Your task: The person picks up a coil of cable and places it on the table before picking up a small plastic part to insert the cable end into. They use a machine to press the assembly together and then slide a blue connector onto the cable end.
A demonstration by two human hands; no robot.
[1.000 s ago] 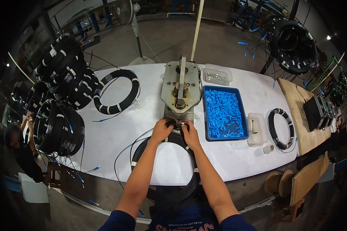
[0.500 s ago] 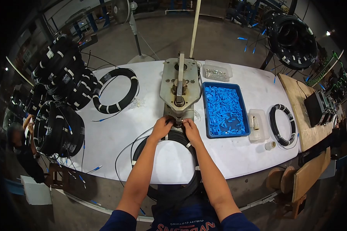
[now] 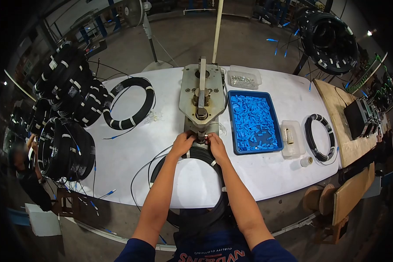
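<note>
A metal press (image 3: 201, 94) stands in the middle of the white-covered table. My left hand (image 3: 184, 143) is at the left of its lower head, fingers closed together on something too small to make out. On the other side, my right hand (image 3: 215, 143) pinches something small, also not clear. Just below both hands lies a black cable coil (image 3: 201, 153) with white ties, its near part over the table's front edge against my body. Loose black cable curves out at the coil's left.
Right of the press are a blue tray (image 3: 255, 124) of blue connectors, a clear box (image 3: 244, 78) of small metal parts and another coil (image 3: 319, 137). Coils (image 3: 72, 148) pile up at the left; one lies flat (image 3: 131, 104). A person (image 3: 28, 174) is at far left.
The view has shifted slightly. Both hands stay at the press, with my right fingers a little changed in pose around a small pale spot.
</note>
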